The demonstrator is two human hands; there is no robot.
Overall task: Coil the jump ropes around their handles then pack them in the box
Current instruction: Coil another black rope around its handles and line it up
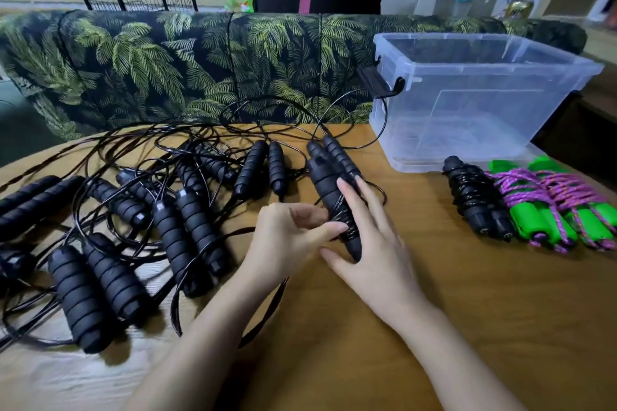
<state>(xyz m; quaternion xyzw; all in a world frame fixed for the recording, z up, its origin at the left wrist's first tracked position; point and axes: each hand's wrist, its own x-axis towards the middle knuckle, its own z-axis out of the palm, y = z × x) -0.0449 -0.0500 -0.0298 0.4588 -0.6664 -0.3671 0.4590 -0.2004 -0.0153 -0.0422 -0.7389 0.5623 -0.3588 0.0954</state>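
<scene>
on the wooden table [467, 310], far left of the clear plastic box [467, 93], lies a heap of loose black jump ropes [110, 227]. their foam handles point every way and their thin cords are tangled, so i cannot count them. the left frame edge cuts some off.

nearer the box, still left of it, my left hand [287, 243] has its fingers curled, with the thumb and fingertips pinching a black cord [342, 222]. the cord is blurred, and where it runs below my wrist is hard to follow.

just left of the box's near corner, my right hand [370, 243] lies with straight, slightly spread fingers along a pair of black handles [325, 177]. the cord is wound round the handles' lower half. my fingers hide part of them.

the box stands open at the table's far edge, and nothing shows through its cloudy walls.

in front of the box lies a coiled black rope [474, 197]. to the right of that are green-handled ropes [551, 207] wrapped in pink cord, partly cut off by the right frame edge.
</scene>
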